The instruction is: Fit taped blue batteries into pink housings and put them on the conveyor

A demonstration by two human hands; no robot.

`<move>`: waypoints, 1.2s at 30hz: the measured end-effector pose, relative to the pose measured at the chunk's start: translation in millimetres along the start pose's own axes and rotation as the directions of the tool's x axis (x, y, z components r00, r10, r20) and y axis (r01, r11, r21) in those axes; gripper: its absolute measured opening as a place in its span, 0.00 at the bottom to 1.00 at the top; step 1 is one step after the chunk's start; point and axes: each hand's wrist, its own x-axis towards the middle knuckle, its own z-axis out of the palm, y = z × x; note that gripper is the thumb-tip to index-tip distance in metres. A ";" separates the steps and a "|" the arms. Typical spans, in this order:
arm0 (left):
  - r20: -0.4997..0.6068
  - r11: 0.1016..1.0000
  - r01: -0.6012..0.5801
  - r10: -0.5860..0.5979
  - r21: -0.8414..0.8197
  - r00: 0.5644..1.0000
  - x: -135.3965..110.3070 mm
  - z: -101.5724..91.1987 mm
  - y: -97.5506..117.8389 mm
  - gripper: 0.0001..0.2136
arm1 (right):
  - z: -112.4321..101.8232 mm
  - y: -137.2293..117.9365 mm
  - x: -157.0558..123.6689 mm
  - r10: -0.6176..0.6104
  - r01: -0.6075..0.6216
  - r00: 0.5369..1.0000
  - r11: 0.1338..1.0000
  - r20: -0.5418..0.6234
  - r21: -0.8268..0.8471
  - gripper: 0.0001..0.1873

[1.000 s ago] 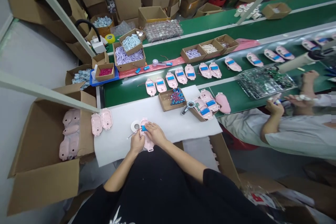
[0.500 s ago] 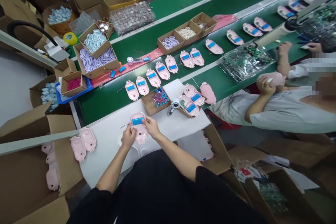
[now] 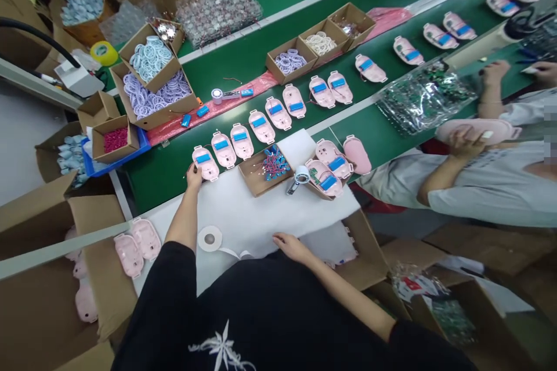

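At the near edge of the green belt [image 3: 152, 182], white mat [image 3: 256, 214] adjoining: pink shell [image 3: 208, 168], leftmost in its row, apparently angled to match. Left hand [image 3: 194, 177] pinches its near-left rim; right hand [image 3: 292, 246] empty, fingers loosely curled, by mat's front edge. Tape roll [image 3: 218, 237] lies flat, presumably for easy reach.

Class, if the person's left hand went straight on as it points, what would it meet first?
Probably the row's leftmost pink shell, whose edge the left hand seems to touch.
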 end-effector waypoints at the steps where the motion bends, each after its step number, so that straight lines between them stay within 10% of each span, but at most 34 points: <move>1: 0.005 1.000 -0.016 0.016 -0.001 1.000 -6.3 0.6 -1.1 0.23 | 0.9 9.0 -8.6 0.030 -0.028 0.999 0.994 0.015 -0.103 0.20; 7: 0.110 0.990 -0.139 0.135 0.036 0.985 -164.0 -42.6 -64.9 0.17 | 23.4 8.8 -20.2 0.028 0.014 0.994 0.923 0.102 -0.386 0.17; 12: 0.398 0.830 -0.475 0.346 0.293 0.850 -281.0 -78.6 -165.5 0.25 | 58.3 -38.3 -2.1 -0.141 0.180 0.982 0.903 0.126 -0.390 0.17; 15: 0.390 0.765 -0.535 0.397 0.360 0.831 -283.4 -81.2 -186.9 0.20 | 78.2 -71.0 8.6 -0.240 0.262 0.965 0.893 0.105 -0.367 0.17; 20: 0.308 0.724 -0.596 0.513 0.346 0.801 -274.2 -71.2 -154.0 0.17 | 105.6 -117.3 15.1 -0.223 0.223 0.975 0.970 0.001 -0.093 0.29; 25: 0.171 0.672 -0.681 0.663 0.290 0.728 -281.9 -76.8 -112.2 0.18 | 119.2 -132.2 6.4 -0.272 0.198 0.912 0.947 0.305 0.252 0.25; 30: -0.142 0.826 -0.458 0.523 0.330 0.841 -281.2 -98.4 -96.8 0.19 | 94.0 -124.7 7.1 -0.227 0.263 0.768 0.964 0.598 0.027 0.18; 32: -0.205 0.843 -0.424 0.504 0.331 0.839 -294.2 -110.8 -94.8 0.17 | 59.4 -127.6 21.7 -0.163 0.234 0.891 0.965 0.424 -0.120 0.17; 34: -0.242 0.830 -0.439 0.530 0.344 0.813 -318.7 -127.2 -93.8 0.15 | 13.5 -134.2 45.2 -0.100 0.101 0.995 0.966 0.016 -0.240 0.21; 36: -0.271 0.823 -0.439 0.543 0.360 0.795 -351.5 -147.3 -94.2 0.16 | -33.0 -141.2 73.5 -0.015 -0.071 0.960 0.952 -0.278 -0.298 0.28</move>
